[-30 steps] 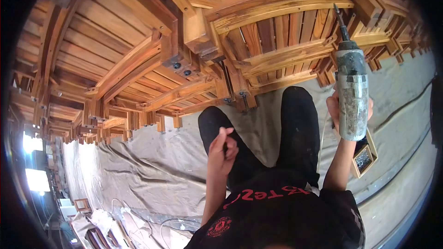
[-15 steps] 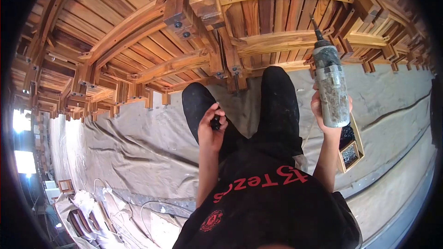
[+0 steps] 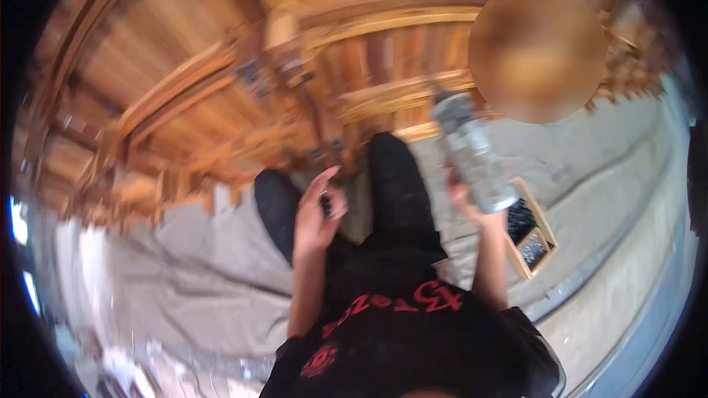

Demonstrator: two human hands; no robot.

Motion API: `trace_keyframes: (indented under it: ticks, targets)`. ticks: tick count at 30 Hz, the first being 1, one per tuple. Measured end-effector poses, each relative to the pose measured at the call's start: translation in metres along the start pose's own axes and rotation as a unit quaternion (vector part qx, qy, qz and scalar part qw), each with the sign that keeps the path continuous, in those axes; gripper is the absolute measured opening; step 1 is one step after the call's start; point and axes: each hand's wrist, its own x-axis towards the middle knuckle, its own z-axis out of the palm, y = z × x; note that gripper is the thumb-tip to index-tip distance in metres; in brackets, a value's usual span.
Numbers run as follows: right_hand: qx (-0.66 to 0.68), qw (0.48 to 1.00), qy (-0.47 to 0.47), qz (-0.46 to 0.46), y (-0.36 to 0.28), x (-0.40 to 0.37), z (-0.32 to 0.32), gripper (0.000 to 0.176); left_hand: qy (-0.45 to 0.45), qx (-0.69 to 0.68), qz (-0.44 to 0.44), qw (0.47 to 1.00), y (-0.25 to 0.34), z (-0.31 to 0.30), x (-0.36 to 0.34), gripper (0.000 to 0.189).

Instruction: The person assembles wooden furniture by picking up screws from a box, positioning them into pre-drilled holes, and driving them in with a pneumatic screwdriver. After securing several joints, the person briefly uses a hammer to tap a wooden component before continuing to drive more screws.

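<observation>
My right hand [image 3: 466, 197] is wrapped round a grey, tape-bound power screwdriver [image 3: 476, 155], an inline kind whose bit end points up toward the wooden frames. Motion blur smears the bit. In my left hand [image 3: 318, 221], held over my lap, the fingers curl round small black pieces [image 3: 326, 205], too small to tell exactly. Ahead of both hands stand slatted wooden furniture frames [image 3: 398, 51] with curved rails and dark bolt heads. Neither my left hand nor the screwdriver's body visibly touches the wood.
A wooden box [image 3: 544, 230] with two compartments lies by my right forearm; one holds dark pieces, the other shiny metal fasteners. A creased grey cloth [image 3: 199, 273] covers the floor. Cloth-wrapped things lie at the lower left. A round blurred patch hides part of the upper right.
The view has swung, so most things sit further left and lower. The screwdriver now tilts more to the left. Both hands keep their holds.
</observation>
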Motion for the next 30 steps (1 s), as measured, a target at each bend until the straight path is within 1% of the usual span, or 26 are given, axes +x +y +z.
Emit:
trace_keyframes:
  ticks: [1, 2, 3, 4, 5, 7, 10, 11, 13, 16, 18, 20, 21, 23, 24, 25, 26, 27, 28, 29, 30]
  targets:
    - [0.011, 1.000, -0.023, 0.001, -0.001, -0.001, -0.001, 0.045, -0.033, -0.011, -0.012, 0.999, -0.002, -0.005, 0.008, 0.030]
    - [0.023, 0.999, -0.047, 0.003, -0.002, -0.002, -0.002, 0.054, -0.037, -0.028, 0.002, 0.999, -0.009, -0.009, 0.017, 0.031]
    - [0.041, 0.997, -0.059, -0.039, -0.024, 0.008, -0.009, 0.060, -0.055, -0.001, 0.032, 0.998, -0.013, -0.003, 0.022, 0.032]
    - [0.053, 0.997, -0.048, -0.020, -0.042, 0.008, -0.014, 0.061, -0.078, 0.032, 0.053, 0.995, -0.019, -0.002, 0.025, 0.032]
    - [0.066, 0.997, -0.037, -0.001, -0.061, 0.009, -0.020, 0.062, -0.074, 0.015, 0.037, 0.996, -0.027, -0.009, 0.040, 0.033]
    - [0.109, 0.991, -0.071, 0.014, -0.058, 0.012, -0.015, 0.060, -0.069, -0.022, 0.011, 0.997, -0.037, -0.014, 0.059, 0.033]
    - [0.144, 0.977, -0.132, 0.086, -0.069, 0.009, -0.016, 0.059, -0.025, -0.062, -0.101, 0.993, -0.040, -0.022, 0.071, 0.035]
    - [0.139, 0.975, -0.136, 0.105, -0.050, 0.005, -0.023, 0.057, -0.032, -0.096, -0.150, 0.983, -0.061, -0.025, 0.081, 0.035]
    - [0.127, 0.973, -0.142, 0.129, -0.047, 0.001, -0.022, 0.053, -0.055, -0.162, -0.236, 0.956, -0.063, -0.032, 0.086, 0.036]
    - [0.142, 0.974, -0.099, 0.148, -0.037, -0.010, -0.012, 0.052, -0.035, -0.190, -0.255, 0.947, -0.067, -0.033, 0.085, 0.036]
    - [0.150, 0.969, -0.093, 0.174, -0.032, -0.014, -0.008, 0.050, -0.072, -0.171, -0.248, 0.951, -0.069, -0.041, 0.088, 0.036]
    - [0.148, 0.976, -0.062, 0.148, -0.032, -0.016, -0.005, 0.049, -0.106, -0.154, -0.235, 0.954, -0.064, -0.045, 0.084, 0.035]
    - [0.146, 0.979, -0.054, 0.131, -0.032, -0.015, -0.006, 0.049, -0.108, -0.144, -0.233, 0.956, -0.061, -0.039, 0.078, 0.035]
    - [0.173, 0.976, -0.033, 0.130, -0.036, -0.011, -0.006, 0.045, -0.099, -0.129, -0.215, 0.963, -0.051, -0.031, 0.065, 0.034]
    - [0.196, 0.971, -0.031, 0.132, -0.039, -0.007, -0.005, 0.044, -0.139, -0.111, -0.206, 0.962, -0.048, -0.034, 0.064, 0.032]
    - [0.224, 0.964, -0.045, 0.135, -0.039, -0.001, -0.003, 0.043, -0.135, -0.044, -0.151, 0.978, -0.039, -0.016, 0.052, 0.031]
    - [0.237, 0.954, -0.055, 0.173, -0.036, 0.004, 0.000, 0.041, -0.119, 0.010, -0.117, 0.986, -0.035, -0.009, 0.051, 0.031]
    - [0.253, 0.941, -0.073, 0.213, -0.032, 0.006, 0.006, 0.040, -0.133, 0.018, -0.102, 0.986, -0.027, -0.003, 0.049, 0.031]
    - [0.329, 0.922, -0.066, 0.191, -0.012, 0.005, 0.019, 0.038, -0.120, 0.025, -0.099, 0.987, -0.018, 0.004, 0.048, 0.030]
    - [0.332, 0.925, -0.038, 0.180, -0.014, 0.014, 0.030, 0.047, -0.170, 0.072, -0.070, 0.980, -0.009, 0.002, 0.052, 0.029]
    - [0.334, 0.927, -0.011, 0.168, -0.015, 0.023, 0.040, 0.056, -0.149, 0.083, -0.080, 0.982, 0.000, 0.007, 0.056, 0.028]
